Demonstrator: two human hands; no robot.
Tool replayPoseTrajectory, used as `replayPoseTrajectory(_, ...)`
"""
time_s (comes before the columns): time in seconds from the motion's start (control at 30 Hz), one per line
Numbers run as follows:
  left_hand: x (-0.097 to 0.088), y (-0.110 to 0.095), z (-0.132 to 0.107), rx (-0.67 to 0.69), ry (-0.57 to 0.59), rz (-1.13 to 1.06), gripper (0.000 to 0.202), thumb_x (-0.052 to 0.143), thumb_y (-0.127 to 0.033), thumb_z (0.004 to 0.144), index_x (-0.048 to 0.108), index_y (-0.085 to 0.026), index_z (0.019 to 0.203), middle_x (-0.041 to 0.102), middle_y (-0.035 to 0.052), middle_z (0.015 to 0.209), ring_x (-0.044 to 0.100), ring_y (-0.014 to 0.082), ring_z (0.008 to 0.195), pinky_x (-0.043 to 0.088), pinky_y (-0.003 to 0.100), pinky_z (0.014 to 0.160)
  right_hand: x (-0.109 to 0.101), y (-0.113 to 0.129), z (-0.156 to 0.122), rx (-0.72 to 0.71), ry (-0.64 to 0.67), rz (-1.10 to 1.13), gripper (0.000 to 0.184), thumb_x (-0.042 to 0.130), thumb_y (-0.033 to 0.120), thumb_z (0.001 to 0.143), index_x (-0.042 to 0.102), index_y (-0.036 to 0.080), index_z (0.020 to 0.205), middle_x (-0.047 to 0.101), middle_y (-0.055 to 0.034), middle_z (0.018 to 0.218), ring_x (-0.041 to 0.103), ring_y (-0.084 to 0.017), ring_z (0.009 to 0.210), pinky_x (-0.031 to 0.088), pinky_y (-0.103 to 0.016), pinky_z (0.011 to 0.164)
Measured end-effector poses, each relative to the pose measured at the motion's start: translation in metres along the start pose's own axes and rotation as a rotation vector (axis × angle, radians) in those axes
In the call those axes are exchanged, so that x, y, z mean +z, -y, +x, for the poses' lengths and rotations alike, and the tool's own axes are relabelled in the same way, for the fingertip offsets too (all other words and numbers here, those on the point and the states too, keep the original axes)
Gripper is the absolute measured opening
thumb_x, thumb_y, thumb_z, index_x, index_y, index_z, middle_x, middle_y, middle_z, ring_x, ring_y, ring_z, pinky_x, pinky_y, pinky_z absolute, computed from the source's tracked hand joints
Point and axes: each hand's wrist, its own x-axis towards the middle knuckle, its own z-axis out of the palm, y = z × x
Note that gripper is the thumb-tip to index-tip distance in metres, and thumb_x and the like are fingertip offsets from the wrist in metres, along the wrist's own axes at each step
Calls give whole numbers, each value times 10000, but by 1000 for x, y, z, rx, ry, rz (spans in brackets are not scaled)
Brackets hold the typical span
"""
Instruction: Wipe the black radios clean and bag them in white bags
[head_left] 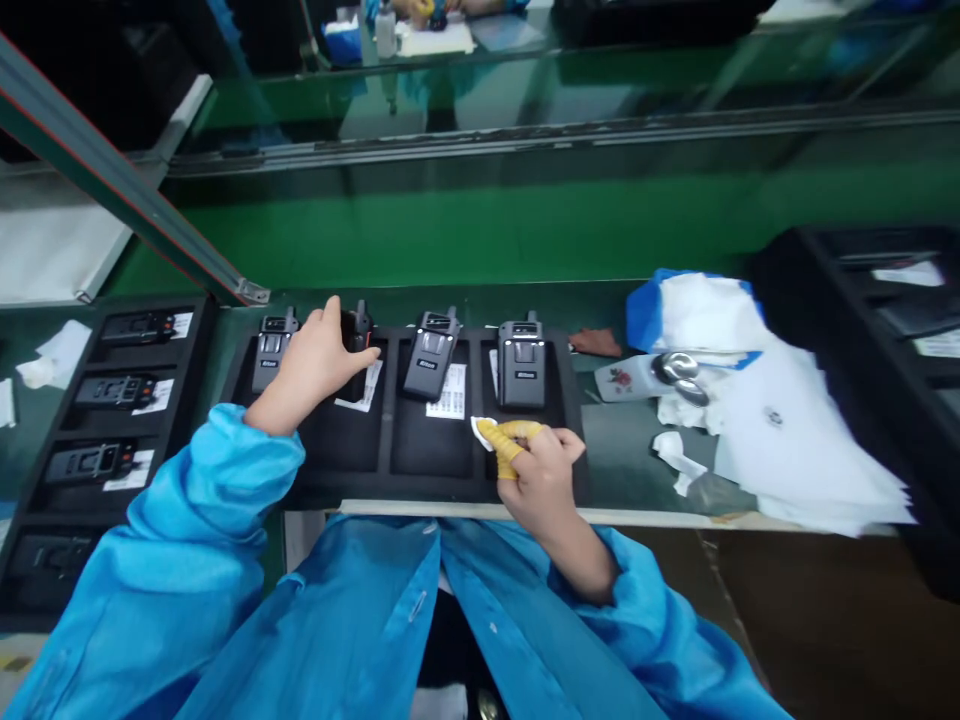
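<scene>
A black tray (390, 478) in front of me holds several black handheld radios upright in its slots, with white labels under them. My left hand (319, 360) grips the second radio (358, 330) from the left. My right hand (541, 470), with yellow finger cots, pinches a small white wipe (480, 432) over the tray's near right corner, just below the rightmost radio (521, 362). Two other radios (431, 350) (270, 348) stand untouched.
A second black tray (196, 400) with several radios lies at the left. White cloths on a blue sheet (750, 400), a small bottle (637, 375) and a dark tray (862, 330) lie at the right. A green conveyor belt (525, 220) runs behind.
</scene>
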Motion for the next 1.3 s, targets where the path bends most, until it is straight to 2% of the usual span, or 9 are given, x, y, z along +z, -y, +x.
replayPoseTrajectory(0.17, 1, -16, 5, -7, -16, 156, 739, 568, -492, 837, 363, -101, 1430, 545, 248, 1246, 617, 424, 1074, 504, 509, 865, 0, 1, -4, 50, 57, 68, 304, 499, 43, 717, 722, 211, 838, 625, -29, 850, 528, -152, 828, 266, -371, 802)
replayPoseTrajectory(0.33, 0, -40, -8, 263, -134, 174, 680, 376, -515, 927, 385, -52, 1425, 491, 339, 1233, 581, 515, 1050, 501, 555, 752, 2, 6, -4, 111, 126, 137, 391, 508, 79, 727, 717, 226, 1023, 640, -33, 904, 521, -157, 855, 248, -368, 787)
replayPoseTrajectory(0.47, 17, -75, -11, 327, -43, 137, 817, 395, -602, 899, 261, -67, 1502, 545, 292, 1112, 662, 459, 831, 505, 517, 671, 5, 5, -3, 141, 181, 149, 474, 522, 116, 728, 686, 274, 1143, 638, -35, 935, 523, -171, 885, 245, -372, 787)
replayPoseTrajectory(0.6, 28, -95, -8, 303, 47, 168, 815, 383, -575, 903, 226, -54, 1509, 556, 298, 1105, 679, 451, 809, 505, 506, 685, 7, 3, -5, 152, 198, 163, 506, 540, 142, 728, 669, 303, 1190, 626, -39, 955, 531, -180, 907, 247, -380, 799)
replayPoseTrajectory(0.7, 23, -90, -1, 251, 97, 42, 819, 431, -528, 881, 204, -56, 1510, 564, 312, 1164, 675, 463, 901, 510, 524, 737, 8, 3, -6, 159, 201, 171, 499, 558, 158, 723, 674, 306, 1185, 616, -42, 961, 533, -186, 917, 248, -379, 798)
replayPoseTrajectory(0.87, 16, -61, -6, 266, 30, -374, 983, 617, -509, 737, 189, -59, 1499, 558, 278, 1306, 565, 428, 1207, 481, 550, 945, 11, 2, -5, 161, 181, 182, 453, 556, 149, 748, 690, 288, 1158, 628, -38, 953, 540, -172, 912, 249, -365, 803)
replayPoseTrajectory(0.97, 19, -48, -31, 250, 58, -627, 897, 658, -457, 677, 305, -149, 1442, 655, 158, 1171, 639, 353, 1091, 492, 516, 964, 6, -1, -2, 188, 183, 218, 460, 540, 109, 770, 690, 302, 1160, 642, -22, 945, 555, -150, 898, 260, -354, 813)
replayPoseTrajectory(1.1, 26, -48, -72, 381, 12, -723, 530, 654, -298, 641, 533, -199, 1148, 646, 85, 1114, 633, 276, 1051, 495, 446, 969, -12, -4, 15, 177, 93, 216, 433, 523, 73, 791, 716, 277, 1121, 656, -19, 909, 588, -143, 899, 285, -347, 817)
replayPoseTrajectory(1.3, 43, -55, -90, 518, -5, -708, 520, 613, -77, 588, 515, -211, 1080, 630, 41, 1071, 622, 228, 1024, 518, 374, 904, -31, 7, 49, 100, -93, 169, 394, 501, 94, 863, 730, 319, 1091, 663, -6, 901, 597, -130, 834, 320, -354, 815)
